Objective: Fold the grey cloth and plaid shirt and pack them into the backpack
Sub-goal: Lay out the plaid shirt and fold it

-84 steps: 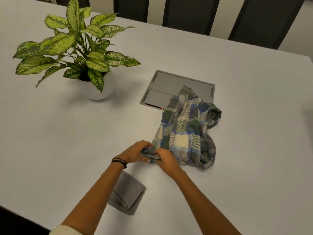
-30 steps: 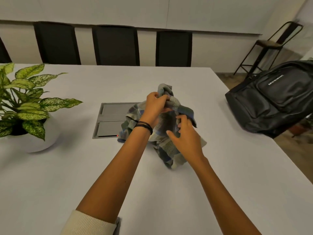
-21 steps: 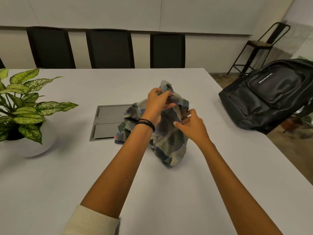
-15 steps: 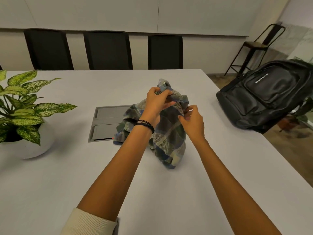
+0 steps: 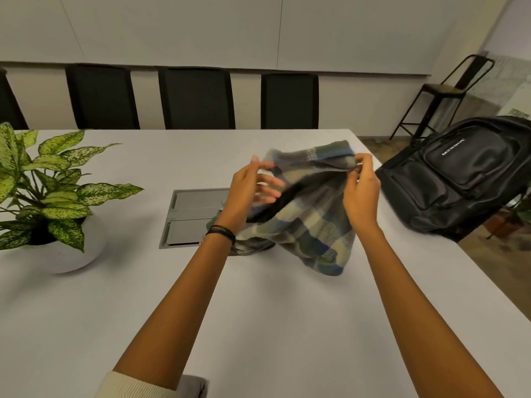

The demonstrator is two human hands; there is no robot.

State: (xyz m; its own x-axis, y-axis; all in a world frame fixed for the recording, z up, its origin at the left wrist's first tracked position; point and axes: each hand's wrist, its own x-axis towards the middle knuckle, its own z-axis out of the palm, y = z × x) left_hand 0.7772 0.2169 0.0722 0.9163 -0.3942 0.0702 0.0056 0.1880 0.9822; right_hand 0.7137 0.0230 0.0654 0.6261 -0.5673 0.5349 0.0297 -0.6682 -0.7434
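Observation:
The plaid shirt [image 5: 309, 214] hangs lifted above the white table [image 5: 258, 311], its lower folds still resting on the surface. My left hand [image 5: 253, 185] pinches the shirt's top edge on the left, fingers partly spread. My right hand [image 5: 360, 191] pinches the same edge on the right, stretching it between the hands. The black backpack [image 5: 459, 179] sits at the table's right edge, zipped as far as I can see. A corner of the folded grey cloth [image 5: 192, 386] shows at the bottom edge, beside my left sleeve.
A potted plant [image 5: 43, 191] in a white pot stands at the left. A grey cable hatch [image 5: 189, 216] is set into the table behind the shirt. Black chairs [image 5: 195, 99] line the far side; a metal stool [image 5: 442, 93] stands at the back right.
My hands have moved apart along the shirt's top edge, spreading the bunched cloth wider and lifting it. My view earlier rose from the table, bringing the backpack in.

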